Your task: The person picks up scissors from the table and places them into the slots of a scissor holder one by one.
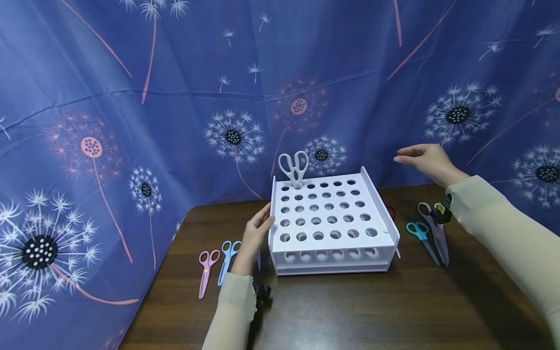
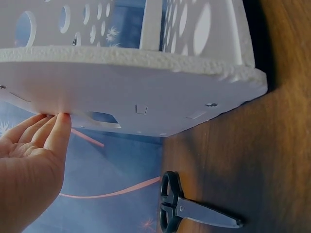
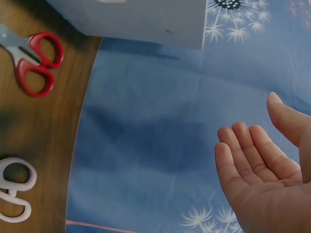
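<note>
A white rack (image 1: 325, 245) with rows of round holes stands on the wooden table. White-handled scissors (image 1: 298, 183) stand upright in its back row, blades down in a hole. My left hand (image 1: 254, 233) touches the rack's left side panel; in the left wrist view its fingertips press flat against that panel (image 2: 97, 90). Off to the rack's right, my right hand (image 1: 430, 163) is raised in the air. The right wrist view shows its palm turned up, fingers (image 3: 262, 155) loosely bent and thumb apart, holding nothing.
Left of the rack lie pink scissors (image 1: 206, 271), light-blue scissors (image 1: 226, 257) and black-handled scissors (image 2: 206, 211). To its right are teal scissors (image 1: 423, 236), larger pale-handled scissors (image 1: 439, 238) and red-handled scissors (image 3: 41, 68). A blue dandelion-print cloth (image 1: 372, 121) hangs behind the table.
</note>
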The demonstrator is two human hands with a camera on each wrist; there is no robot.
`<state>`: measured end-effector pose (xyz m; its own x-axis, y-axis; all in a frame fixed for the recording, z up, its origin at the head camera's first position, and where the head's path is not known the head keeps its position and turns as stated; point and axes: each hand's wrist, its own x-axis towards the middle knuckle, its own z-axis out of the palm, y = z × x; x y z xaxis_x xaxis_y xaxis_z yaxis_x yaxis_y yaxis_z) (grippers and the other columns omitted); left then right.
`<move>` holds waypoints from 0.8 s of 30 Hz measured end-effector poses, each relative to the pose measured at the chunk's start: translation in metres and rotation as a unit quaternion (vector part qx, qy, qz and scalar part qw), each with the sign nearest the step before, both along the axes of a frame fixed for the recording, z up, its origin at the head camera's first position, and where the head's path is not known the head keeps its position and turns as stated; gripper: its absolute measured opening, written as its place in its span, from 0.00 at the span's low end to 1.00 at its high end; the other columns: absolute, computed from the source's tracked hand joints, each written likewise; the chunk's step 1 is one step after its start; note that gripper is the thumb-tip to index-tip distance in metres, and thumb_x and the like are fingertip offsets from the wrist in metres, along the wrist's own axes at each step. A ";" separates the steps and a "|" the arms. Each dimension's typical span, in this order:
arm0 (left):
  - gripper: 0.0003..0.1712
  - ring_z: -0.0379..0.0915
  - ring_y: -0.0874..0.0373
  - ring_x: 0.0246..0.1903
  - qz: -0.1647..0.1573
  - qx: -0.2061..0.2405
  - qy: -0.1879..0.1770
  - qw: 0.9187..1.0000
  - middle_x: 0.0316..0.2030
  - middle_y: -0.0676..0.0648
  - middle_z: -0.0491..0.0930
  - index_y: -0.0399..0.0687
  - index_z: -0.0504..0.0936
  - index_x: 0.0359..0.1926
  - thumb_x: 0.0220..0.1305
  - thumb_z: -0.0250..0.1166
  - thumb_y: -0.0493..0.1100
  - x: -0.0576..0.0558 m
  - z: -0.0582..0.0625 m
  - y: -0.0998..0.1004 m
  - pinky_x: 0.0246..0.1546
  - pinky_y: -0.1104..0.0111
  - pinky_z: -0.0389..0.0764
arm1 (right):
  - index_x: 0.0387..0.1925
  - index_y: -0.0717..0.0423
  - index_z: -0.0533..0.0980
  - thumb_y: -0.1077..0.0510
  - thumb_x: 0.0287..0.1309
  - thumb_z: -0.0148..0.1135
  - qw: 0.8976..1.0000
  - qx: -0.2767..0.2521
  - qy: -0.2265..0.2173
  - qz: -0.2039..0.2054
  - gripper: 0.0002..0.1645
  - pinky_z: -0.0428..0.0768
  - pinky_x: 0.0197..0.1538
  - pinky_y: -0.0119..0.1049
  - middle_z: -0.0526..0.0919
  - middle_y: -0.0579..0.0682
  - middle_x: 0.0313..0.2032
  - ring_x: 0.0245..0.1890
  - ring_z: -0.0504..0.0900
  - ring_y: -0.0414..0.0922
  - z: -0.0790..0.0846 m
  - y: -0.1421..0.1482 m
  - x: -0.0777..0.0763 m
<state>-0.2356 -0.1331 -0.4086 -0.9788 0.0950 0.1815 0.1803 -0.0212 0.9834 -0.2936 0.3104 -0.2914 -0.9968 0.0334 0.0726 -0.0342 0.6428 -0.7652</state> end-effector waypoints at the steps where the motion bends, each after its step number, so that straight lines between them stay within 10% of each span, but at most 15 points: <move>1: 0.31 0.60 0.49 0.69 -0.001 0.000 0.003 1.000 0.68 0.39 0.66 0.41 0.65 0.70 0.69 0.58 0.42 0.000 0.000 0.000 0.69 0.56 0.59 | 0.66 0.61 0.67 0.28 0.55 0.57 1.000 0.003 -0.001 0.000 0.50 0.60 0.64 0.66 0.65 0.67 0.67 0.67 0.60 0.66 -0.002 0.001 0.000; 19: 0.29 0.61 0.45 0.68 -0.003 -0.027 -0.011 1.000 0.67 0.34 0.65 0.32 0.62 0.70 0.70 0.54 0.36 0.016 0.027 0.003 0.68 0.55 0.62 | 0.64 0.66 0.67 0.26 0.54 0.57 0.998 0.054 -0.034 0.002 0.54 0.65 0.61 0.65 0.65 0.72 0.64 0.63 0.64 0.68 -0.029 0.035 0.007; 24: 0.30 0.60 0.44 0.69 -0.008 -0.020 -0.011 1.000 0.68 0.34 0.64 0.34 0.62 0.70 0.70 0.55 0.36 0.011 0.019 0.001 0.69 0.54 0.60 | 0.65 0.67 0.66 0.31 0.59 0.57 0.996 0.064 -0.059 0.011 0.49 0.61 0.62 0.68 0.64 0.74 0.65 0.64 0.61 0.70 -0.038 0.048 0.008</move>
<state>-0.2242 -0.1317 -0.3895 -0.9808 0.1172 0.1557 0.1585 0.0154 0.9872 -0.2855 0.3584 -0.3296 -0.9990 0.0091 -0.0431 0.0359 0.7361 -0.6759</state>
